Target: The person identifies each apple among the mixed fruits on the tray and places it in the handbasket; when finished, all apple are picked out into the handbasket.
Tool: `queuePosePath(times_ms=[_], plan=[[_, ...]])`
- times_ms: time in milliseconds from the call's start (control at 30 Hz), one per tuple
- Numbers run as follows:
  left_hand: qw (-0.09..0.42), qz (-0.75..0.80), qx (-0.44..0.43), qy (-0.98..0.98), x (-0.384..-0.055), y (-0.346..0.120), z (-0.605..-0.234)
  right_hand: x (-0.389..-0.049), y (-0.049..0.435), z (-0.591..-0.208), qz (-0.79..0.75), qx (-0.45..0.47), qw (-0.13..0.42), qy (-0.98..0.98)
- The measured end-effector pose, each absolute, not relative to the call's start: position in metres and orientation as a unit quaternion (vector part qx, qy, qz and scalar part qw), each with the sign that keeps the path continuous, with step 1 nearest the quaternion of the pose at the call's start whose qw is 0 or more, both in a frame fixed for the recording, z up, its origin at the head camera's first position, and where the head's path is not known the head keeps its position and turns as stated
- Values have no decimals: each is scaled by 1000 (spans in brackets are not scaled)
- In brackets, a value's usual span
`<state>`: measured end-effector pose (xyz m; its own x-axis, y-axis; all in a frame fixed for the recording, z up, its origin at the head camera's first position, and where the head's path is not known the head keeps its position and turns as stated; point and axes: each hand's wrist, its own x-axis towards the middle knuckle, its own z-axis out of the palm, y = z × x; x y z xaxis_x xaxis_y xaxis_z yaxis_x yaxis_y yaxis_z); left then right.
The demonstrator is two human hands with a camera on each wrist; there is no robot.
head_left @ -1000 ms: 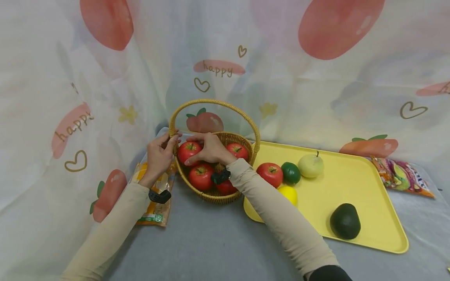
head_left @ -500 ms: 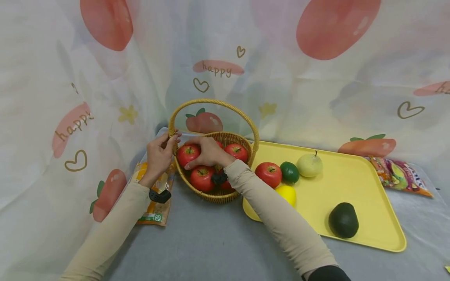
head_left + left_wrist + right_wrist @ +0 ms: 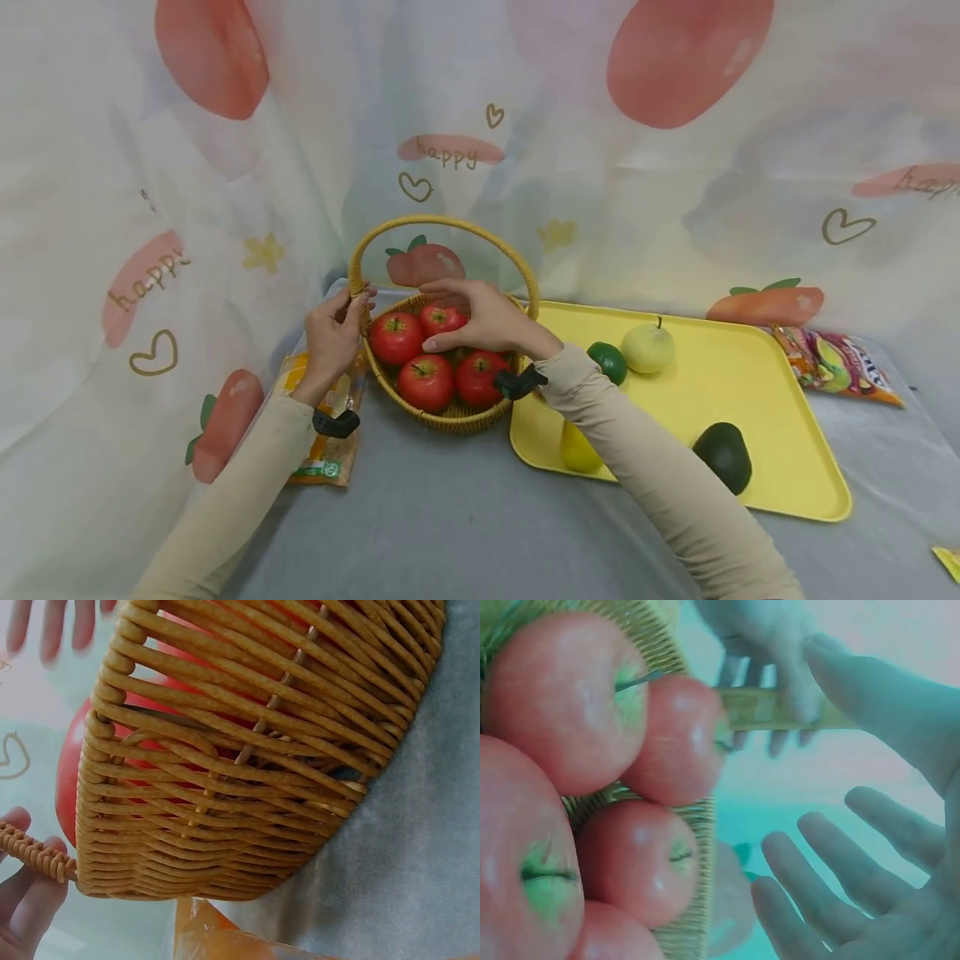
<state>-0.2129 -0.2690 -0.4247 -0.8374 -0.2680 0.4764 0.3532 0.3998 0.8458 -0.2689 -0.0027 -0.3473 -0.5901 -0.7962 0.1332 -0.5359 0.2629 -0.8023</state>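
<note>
A wicker basket (image 3: 459, 423) with a tall arched handle holds several red apples (image 3: 426, 383). My left hand (image 3: 330, 337) pinches the handle near its left foot; in the left wrist view the fingers (image 3: 41, 900) close round the wrapped cane beside the woven wall. Over the basket's right part hovers my right hand (image 3: 495, 321), thumb and fingers spread. The right wrist view shows that hand (image 3: 885, 900) holding nothing, apart from the apples (image 3: 574, 701) below it. Part of the basket's right side is hidden behind the hand and its wrist camera.
On a yellow tray (image 3: 795, 492) to the right lie a green fruit (image 3: 609, 363), a pear (image 3: 648, 348), a lemon (image 3: 580, 450) and an avocado (image 3: 723, 458). A snack bag (image 3: 836, 364) stands beyond it. Left of the basket is an orange-printed bag (image 3: 324, 462). Patterned cloth walls close the back.
My right hand has let go of the left apple and moved right, its fingers spreading. Its sleeve now covers the tray's apple. The left hand stays on the handle; the head view has shifted slightly.
</note>
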Motion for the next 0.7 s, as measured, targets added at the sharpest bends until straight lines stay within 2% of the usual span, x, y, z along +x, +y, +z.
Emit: queuePosePath(times_ms=[267, 433, 567, 700], plan=[[287, -544, -26, -788, -212, -269, -423, -234, 54, -317, -486, -409, 142, 759], [293, -542, -24, -787, -212, -267, -424, -228, 88, -305, -514, -376, 85, 766], [299, -541, -27, -786, -212, -267, -424, -234, 114, -313, -547, -355, 19, 757], [299, -543, -32, -784, -212, -266, -425, -243, 134, -334, -563, -326, 13, 759]])
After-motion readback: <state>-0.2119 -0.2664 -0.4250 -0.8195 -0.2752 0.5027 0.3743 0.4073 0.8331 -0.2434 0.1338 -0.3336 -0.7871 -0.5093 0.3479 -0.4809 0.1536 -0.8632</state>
